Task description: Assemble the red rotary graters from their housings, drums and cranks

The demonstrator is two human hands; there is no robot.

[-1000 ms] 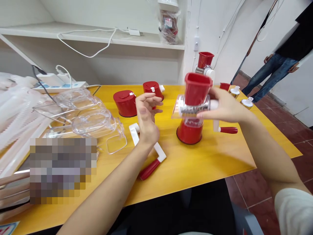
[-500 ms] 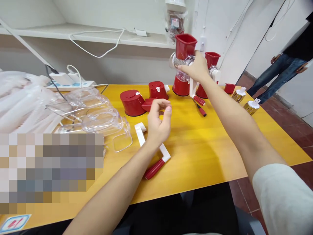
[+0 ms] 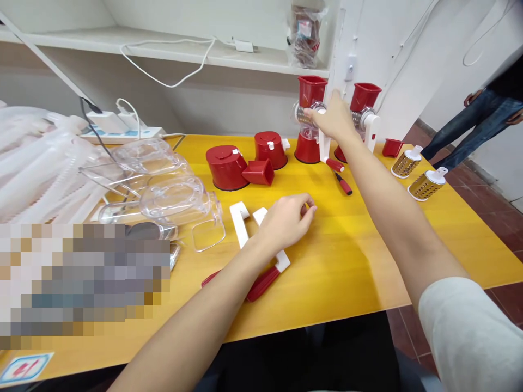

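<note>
My right hand (image 3: 333, 118) reaches to the back of the table and grips a red rotary grater (image 3: 309, 148) around its middle, by the drum and crank. The grater stands upright on its base with a red hopper (image 3: 312, 90) on top. A second red grater (image 3: 366, 97) is just to its right, partly behind my wrist. My left hand (image 3: 288, 220) hovers over two white crank handles (image 3: 240, 224) with red grips, its fingers loosely curled, thumb apart, nothing visible in it. A screwdriver (image 3: 344, 185) lies in front of the graters.
Two red bases (image 3: 226, 167) and a red hopper piece (image 3: 260, 172) stand at back centre. Clear plastic housings (image 3: 171, 198) and white plastic bags (image 3: 36, 163) fill the left. Two drum graters (image 3: 427, 185) lie at right. A person (image 3: 476, 120) stands beyond the table.
The grater under my right hand has come down onto the table beside the other one. My left hand has moved right and lower, over the crank handles. The view has shifted slightly.
</note>
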